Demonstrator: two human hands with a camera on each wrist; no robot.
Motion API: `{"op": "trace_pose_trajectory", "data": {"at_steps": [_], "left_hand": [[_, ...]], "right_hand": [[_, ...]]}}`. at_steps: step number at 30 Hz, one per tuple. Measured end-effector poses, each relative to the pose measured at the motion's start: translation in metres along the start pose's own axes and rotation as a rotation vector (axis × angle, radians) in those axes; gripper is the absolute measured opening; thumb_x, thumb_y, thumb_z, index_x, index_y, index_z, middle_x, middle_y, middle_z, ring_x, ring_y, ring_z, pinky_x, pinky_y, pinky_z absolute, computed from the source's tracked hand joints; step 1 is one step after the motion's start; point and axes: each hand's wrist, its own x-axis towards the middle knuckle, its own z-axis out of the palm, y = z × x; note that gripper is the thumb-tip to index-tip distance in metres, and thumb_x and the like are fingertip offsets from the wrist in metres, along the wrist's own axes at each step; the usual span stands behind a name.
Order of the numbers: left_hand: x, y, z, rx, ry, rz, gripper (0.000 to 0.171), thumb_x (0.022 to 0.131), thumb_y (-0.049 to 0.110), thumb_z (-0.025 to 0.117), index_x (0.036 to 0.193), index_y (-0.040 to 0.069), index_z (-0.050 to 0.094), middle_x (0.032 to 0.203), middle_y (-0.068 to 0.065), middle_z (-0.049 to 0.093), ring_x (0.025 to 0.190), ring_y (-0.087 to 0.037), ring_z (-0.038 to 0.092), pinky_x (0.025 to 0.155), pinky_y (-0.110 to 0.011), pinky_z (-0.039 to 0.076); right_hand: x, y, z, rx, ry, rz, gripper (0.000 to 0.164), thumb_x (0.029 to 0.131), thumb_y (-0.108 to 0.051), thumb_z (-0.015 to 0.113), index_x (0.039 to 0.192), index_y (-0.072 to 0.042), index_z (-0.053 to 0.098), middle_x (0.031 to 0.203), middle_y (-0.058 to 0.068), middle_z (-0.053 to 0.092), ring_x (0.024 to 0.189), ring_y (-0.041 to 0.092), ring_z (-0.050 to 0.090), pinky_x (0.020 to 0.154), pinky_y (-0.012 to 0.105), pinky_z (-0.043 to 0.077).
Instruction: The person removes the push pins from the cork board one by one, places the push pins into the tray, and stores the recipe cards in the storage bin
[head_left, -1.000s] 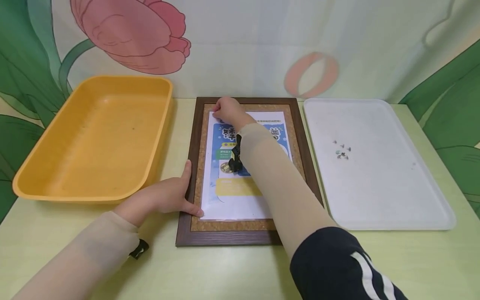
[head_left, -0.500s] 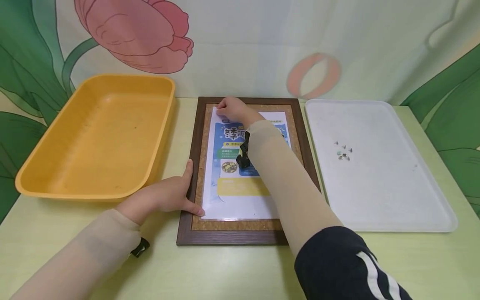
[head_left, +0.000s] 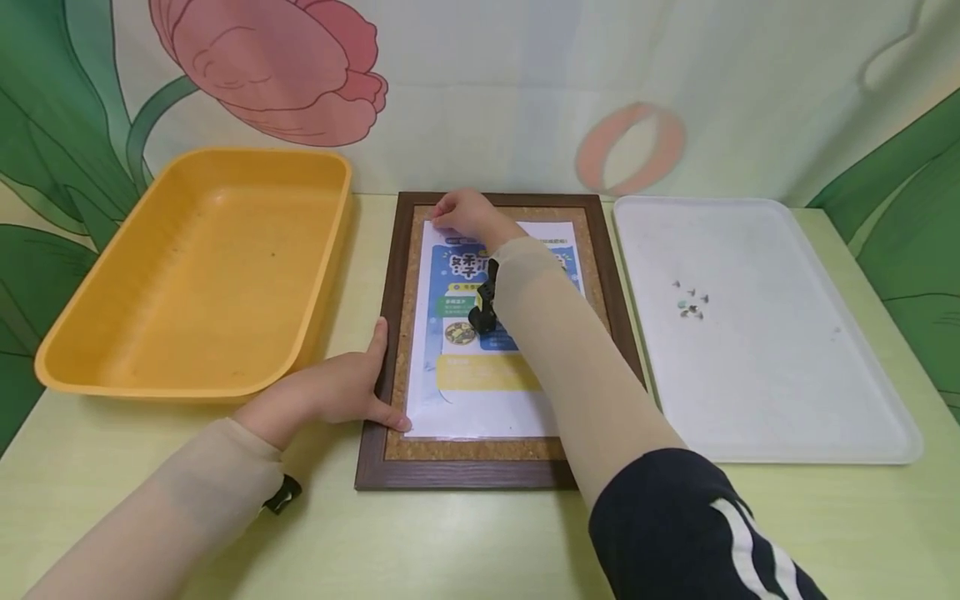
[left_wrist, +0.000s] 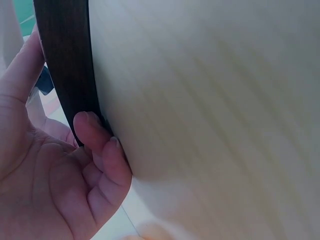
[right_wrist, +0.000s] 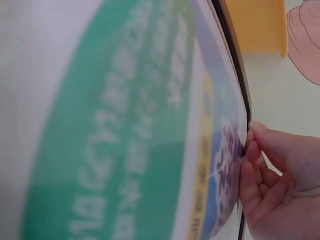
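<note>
A laminated poster with blue, green and yellow print lies on a wood-framed cork board. My left hand holds the board's left side, its thumb on the poster's lower left corner. In the left wrist view, curled fingers press against the dark frame. My right hand pinches the poster's upper left corner, thumb and fingertips together; whether a tack is between them I cannot tell. In the right wrist view, the poster bows up before the fingers. The right forearm hides the poster's right part.
Several small thumbtacks lie on a white tray right of the board. A yellow basin stands at the left, close to the left wrist. Behind the table hangs a flower-printed curtain.
The right hand moved slightly right, and the poster's upper left corner rose with it, then came back down a little. The left hand stayed on the board.
</note>
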Motion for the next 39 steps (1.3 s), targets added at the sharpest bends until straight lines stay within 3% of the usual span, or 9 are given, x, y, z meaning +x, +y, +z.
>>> {"op": "trace_pose_trajectory", "data": {"at_steps": [6, 11, 16, 21, 29, 39], "left_hand": [[-0.001, 0.002, -0.001, -0.016, -0.005, -0.020, 0.138, 0.065, 0.053, 0.079, 0.141, -0.008, -0.019, 0.084, -0.016, 0.062, 0.081, -0.025, 0.056, 0.080, -0.040, 0.045], [0.001, 0.001, 0.000, -0.015, -0.006, -0.015, 0.139, 0.064, 0.054, 0.079, 0.141, -0.008, -0.019, 0.082, -0.015, 0.062, 0.080, -0.024, 0.056, 0.079, -0.040, 0.045], [0.003, -0.001, -0.001, 0.000, -0.006, -0.002, 0.139, 0.065, 0.054, 0.078, 0.140, -0.008, -0.020, 0.082, -0.015, 0.062, 0.083, -0.024, 0.057, 0.081, -0.041, 0.044], [0.003, -0.006, -0.003, -0.001, -0.009, -0.021, 0.140, 0.064, 0.056, 0.078, 0.141, -0.007, -0.021, 0.080, -0.013, 0.061, 0.082, -0.025, 0.055, 0.080, -0.040, 0.044], [0.003, -0.012, -0.004, -0.001, 0.000, -0.033, 0.140, 0.063, 0.057, 0.077, 0.141, -0.008, -0.020, 0.090, -0.019, 0.062, 0.084, -0.026, 0.054, 0.081, -0.041, 0.044], [0.003, -0.011, -0.004, 0.011, 0.001, -0.031, 0.139, 0.065, 0.056, 0.077, 0.140, -0.008, -0.021, 0.084, -0.016, 0.061, 0.082, -0.026, 0.054, 0.079, -0.040, 0.044]], "right_hand": [[-0.001, 0.001, -0.003, 0.019, 0.001, 0.027, 0.028, 0.093, -0.024, 0.058, 0.117, -0.010, 0.063, 0.113, 0.003, 0.059, 0.099, 0.016, 0.050, 0.090, 0.028, 0.039], [-0.006, 0.010, -0.007, 0.084, 0.030, 0.024, 0.027, 0.091, -0.027, 0.061, 0.114, -0.013, 0.064, 0.111, 0.001, 0.060, 0.098, 0.016, 0.051, 0.087, 0.028, 0.039], [-0.014, 0.017, -0.017, 0.164, -0.008, 0.045, 0.025, 0.092, -0.023, 0.060, 0.112, -0.010, 0.063, 0.107, 0.004, 0.059, 0.095, 0.017, 0.052, 0.083, 0.026, 0.041], [-0.021, 0.019, -0.026, 0.176, -0.023, 0.070, 0.024, 0.090, -0.024, 0.063, 0.109, -0.011, 0.065, 0.106, 0.003, 0.061, 0.096, 0.016, 0.055, 0.085, 0.025, 0.043], [-0.038, 0.028, -0.032, 0.150, -0.015, 0.075, 0.026, 0.088, -0.028, 0.065, 0.109, -0.012, 0.068, 0.105, 0.000, 0.064, 0.098, 0.016, 0.055, 0.089, 0.027, 0.042], [-0.069, 0.038, -0.038, 0.048, 0.015, 0.039, 0.027, 0.088, -0.034, 0.064, 0.108, -0.016, 0.069, 0.104, -0.001, 0.065, 0.098, 0.017, 0.056, 0.090, 0.033, 0.042]]}}
